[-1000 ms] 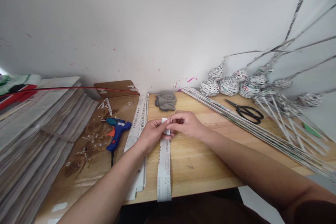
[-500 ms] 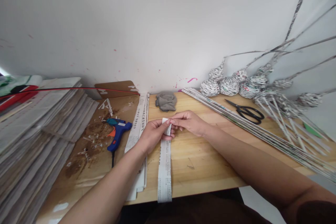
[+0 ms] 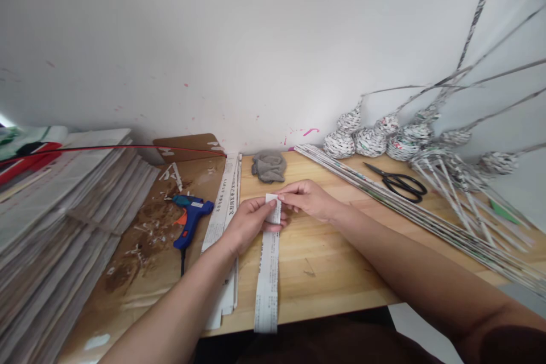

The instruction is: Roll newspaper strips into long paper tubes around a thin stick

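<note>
A long newspaper strip runs from my hands down over the table's front edge. My left hand holds its upper end, with the thumb on top and the fingers behind. With thumb and forefinger my right hand pinches the top right corner of the same strip. Both hands are close together above the wooden table. Just behind them lies a crumpled grey cloth. Left of my left hand is a stack of newspaper strips.
A blue glue gun lies on stained cardboard at left, beside piled newspapers. At right are rolled paper sticks, black scissors and several woven paper gourds along the wall.
The strip's upper end shows more between my fingers, and my left thumb lies flatter on it. The view has shifted slightly.
</note>
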Demonstrator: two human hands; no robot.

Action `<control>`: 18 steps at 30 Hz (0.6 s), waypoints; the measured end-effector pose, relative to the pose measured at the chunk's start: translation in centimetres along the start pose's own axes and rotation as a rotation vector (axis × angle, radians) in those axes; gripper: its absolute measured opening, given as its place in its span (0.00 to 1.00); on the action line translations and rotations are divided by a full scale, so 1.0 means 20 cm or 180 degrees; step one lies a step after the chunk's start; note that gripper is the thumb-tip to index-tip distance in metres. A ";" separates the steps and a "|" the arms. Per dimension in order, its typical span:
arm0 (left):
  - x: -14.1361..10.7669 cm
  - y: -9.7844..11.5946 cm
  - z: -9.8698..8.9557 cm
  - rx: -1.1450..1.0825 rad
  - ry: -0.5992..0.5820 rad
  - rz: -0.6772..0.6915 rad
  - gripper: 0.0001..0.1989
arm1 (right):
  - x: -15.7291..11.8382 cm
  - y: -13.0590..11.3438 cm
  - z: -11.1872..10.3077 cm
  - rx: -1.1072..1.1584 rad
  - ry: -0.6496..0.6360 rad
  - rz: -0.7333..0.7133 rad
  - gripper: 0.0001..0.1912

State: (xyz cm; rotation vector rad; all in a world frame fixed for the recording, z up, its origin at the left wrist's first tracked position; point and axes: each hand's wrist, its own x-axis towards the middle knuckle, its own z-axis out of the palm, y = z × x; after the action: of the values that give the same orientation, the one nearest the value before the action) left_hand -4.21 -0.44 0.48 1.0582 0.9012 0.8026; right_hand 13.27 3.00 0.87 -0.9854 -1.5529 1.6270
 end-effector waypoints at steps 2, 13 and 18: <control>0.00 0.00 0.00 -0.0045 -0.0012 -0.0050 0.19 | 0.00 0.00 0.00 -0.0001 0.0013 0.0029 0.17; 0.00 0.01 0.01 -0.0184 0.0026 -0.0262 0.17 | -0.01 -0.01 0.00 -0.0033 0.0155 0.0184 0.15; -0.01 0.01 0.02 -0.0413 0.0047 -0.0327 0.16 | -0.01 -0.03 0.01 0.0024 0.0243 0.0179 0.14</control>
State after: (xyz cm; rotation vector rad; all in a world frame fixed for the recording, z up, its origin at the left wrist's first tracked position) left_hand -4.00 -0.63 0.70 0.8868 0.8966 0.7735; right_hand 13.15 2.76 1.47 -1.0834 -1.4792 1.6132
